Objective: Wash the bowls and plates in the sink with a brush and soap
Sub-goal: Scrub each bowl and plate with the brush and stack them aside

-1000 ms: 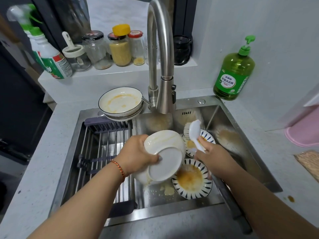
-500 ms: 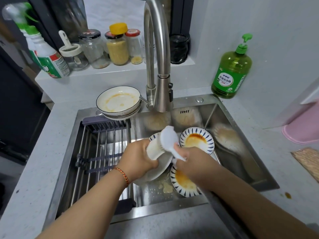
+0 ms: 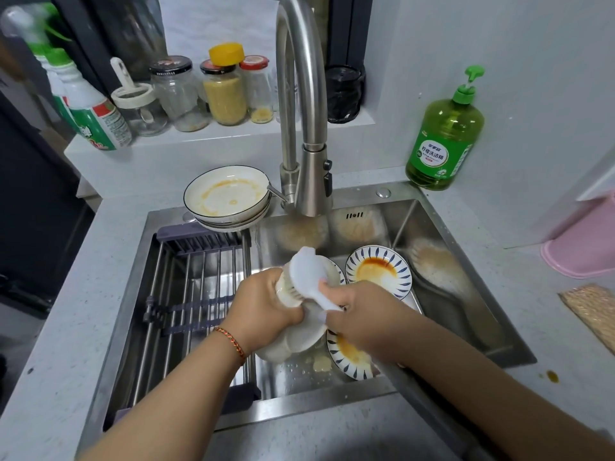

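While the left hand [image 3: 263, 307] curls around a tilted white bowl [image 3: 293, 341] above the middle of the sink [image 3: 442, 247], the right hand [image 3: 362, 314] grips the handle of a white brush [image 3: 307, 272], its bristles pressed to the upper side of the bowl. The bowl looks wet, so it could slip from the left hand's hold if the brush pushes hard, and it would land on the striped plate [image 3: 349, 356] lying directly beneath, at 6 o'clock in the basin, likely chipping one or both. A second striped plate [image 3: 379, 271] smeared with orange sauce sits at 1 o'clock, close to the brush head, and a wide stroke could knock it. At 9 o'clock a metal drying rack [image 3: 193, 287] covers the left half of the sink. A stack of dirty white bowls [image 3: 226, 197] rests on the sink's back edge at 11 o'clock, just beside the tap [image 3: 299, 104], whose spout hangs over the work and limits how high the bowl can be lifted. A green soap bottle [image 3: 444, 141] stands on the desk [image 3: 63, 327] at 2 o'clock, well apart. Jars [image 3: 224, 91] line the shelf behind
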Available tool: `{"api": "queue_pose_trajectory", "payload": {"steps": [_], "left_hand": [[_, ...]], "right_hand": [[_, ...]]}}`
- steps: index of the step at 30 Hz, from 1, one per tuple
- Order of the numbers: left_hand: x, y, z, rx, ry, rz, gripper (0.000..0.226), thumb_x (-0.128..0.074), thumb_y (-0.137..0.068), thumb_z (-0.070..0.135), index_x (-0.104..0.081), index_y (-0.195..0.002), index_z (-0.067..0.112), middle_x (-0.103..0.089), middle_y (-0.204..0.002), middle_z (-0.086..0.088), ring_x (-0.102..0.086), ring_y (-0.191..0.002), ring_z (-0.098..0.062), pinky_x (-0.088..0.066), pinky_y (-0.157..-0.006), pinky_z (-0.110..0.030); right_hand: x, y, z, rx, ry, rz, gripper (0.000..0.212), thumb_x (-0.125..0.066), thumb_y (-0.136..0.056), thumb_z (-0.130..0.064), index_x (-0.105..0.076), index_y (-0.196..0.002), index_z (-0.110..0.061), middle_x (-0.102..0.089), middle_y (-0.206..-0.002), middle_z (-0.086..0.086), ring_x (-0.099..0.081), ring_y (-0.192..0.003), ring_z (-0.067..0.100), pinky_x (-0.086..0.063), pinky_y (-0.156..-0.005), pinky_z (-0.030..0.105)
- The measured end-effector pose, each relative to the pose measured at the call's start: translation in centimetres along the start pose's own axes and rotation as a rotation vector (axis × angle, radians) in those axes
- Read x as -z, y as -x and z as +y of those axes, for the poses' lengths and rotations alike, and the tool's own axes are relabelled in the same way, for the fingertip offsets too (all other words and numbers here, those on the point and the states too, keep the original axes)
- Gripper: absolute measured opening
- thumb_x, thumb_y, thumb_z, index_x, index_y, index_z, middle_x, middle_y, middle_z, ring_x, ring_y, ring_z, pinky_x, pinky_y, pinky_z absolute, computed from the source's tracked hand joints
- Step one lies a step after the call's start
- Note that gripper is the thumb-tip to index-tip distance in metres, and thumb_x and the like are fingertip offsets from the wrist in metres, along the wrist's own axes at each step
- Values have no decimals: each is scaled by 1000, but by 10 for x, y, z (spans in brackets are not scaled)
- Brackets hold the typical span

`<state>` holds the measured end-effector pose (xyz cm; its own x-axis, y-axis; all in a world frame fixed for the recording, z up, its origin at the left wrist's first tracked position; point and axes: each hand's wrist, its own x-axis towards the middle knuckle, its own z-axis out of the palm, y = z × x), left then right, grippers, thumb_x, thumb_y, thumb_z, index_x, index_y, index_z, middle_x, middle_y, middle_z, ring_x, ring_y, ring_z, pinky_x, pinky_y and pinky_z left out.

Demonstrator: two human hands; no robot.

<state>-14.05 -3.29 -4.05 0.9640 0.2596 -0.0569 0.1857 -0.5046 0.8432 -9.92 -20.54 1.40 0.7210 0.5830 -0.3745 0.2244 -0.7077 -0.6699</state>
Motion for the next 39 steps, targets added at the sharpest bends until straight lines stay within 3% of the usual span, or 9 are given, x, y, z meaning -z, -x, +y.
{"api": "queue_pose_trajectory", "payload": {"steps": [3,7,10,14,20,26,32,36,39], "left_hand": [[5,2,-2,17,10,39,36,-85,-61,10,-59,-73,32,-65,-77,13,-60,-73,-1,-46,-60,-17],[10,3,-8,106,208,145,39,-87,-51,20,-66,-84,19,-69,-84,3,-64,-75,-12,-54,-65,-28],[4,6,-11,226,491,268,41,-88,-59,3,-65,-92,14,-70,-91,-5,-67,-83,-23,-56,-69,-36],[-10,11,-3,353,908,352,36,-73,-73,-10,-61,-97,13,-70,-97,-10,-68,-90,-29,-56,-80,-47],[-27,19,-4,366,1109,248,57,-77,-62,-10,-60,-114,6,-71,-106,-17,-70,-95,-32,-58,-77,-49],[-4,14,-10,381,861,-20,58,-83,-53,-6,-61,-106,7,-71,-103,-18,-71,-87,-30,-58,-67,-40],[16,-6,10,203,262,-300,39,-86,-55,-1,-69,-88,13,-75,-88,-7,-71,-82,-23,-59,-78,-39],[14,-7,13,173,140,-234,36,-88,-53,9,-68,-83,13,-75,-85,-6,-71,-81,-23,-59,-78,-41],[14,-7,5,162,75,-105,38,-85,-46,21,-67,-79,14,-73,-79,-5,-69,-76,-24,-57,-71,-38]], "right_hand": [[16,-7,19,-204,-198,36,43,-53,-93,-21,-51,-136,-24,-57,-67,1,-50,-45,12,-43,-41,23],[14,-8,40,-331,-504,31,18,-55,-93,-16,-63,-110,-15,-48,-44,-2,-43,-43,22,-42,-36,23],[-3,-8,48,-359,-681,131,19,-61,-92,-21,-63,-110,-19,-60,-53,4,-45,-40,20,-38,-37,22],[-22,-8,47,-394,-769,214,31,-71,-84,-30,-65,-101,-5,-71,-89,17,-54,-55,20,-41,-39,21],[-23,-3,44,-366,-910,274,27,-76,-80,-18,-67,-101,-4,-65,-72,9,-47,-36,9,-39,-36,20],[13,-8,56,-214,-463,197,47,-80,-74,-18,-61,-118,-21,-69,-85,-8,-60,-53,-7,-44,-46,11],[20,-13,46,-118,-186,124,93,-85,-65,-15,-37,-145,-23,-66,-97,-1,-62,-66,5,-47,-49,14],[20,-9,48,-162,-277,183,75,-78,-75,-17,-42,-140,-29,-65,-88,5,-55,-44,10,-52,-44,29],[17,-3,56,-257,-322,229,51,-61,-90,-21,-46,-139,-24,-64,-79,5,-47,-32,5,-47,-38,24]]}}
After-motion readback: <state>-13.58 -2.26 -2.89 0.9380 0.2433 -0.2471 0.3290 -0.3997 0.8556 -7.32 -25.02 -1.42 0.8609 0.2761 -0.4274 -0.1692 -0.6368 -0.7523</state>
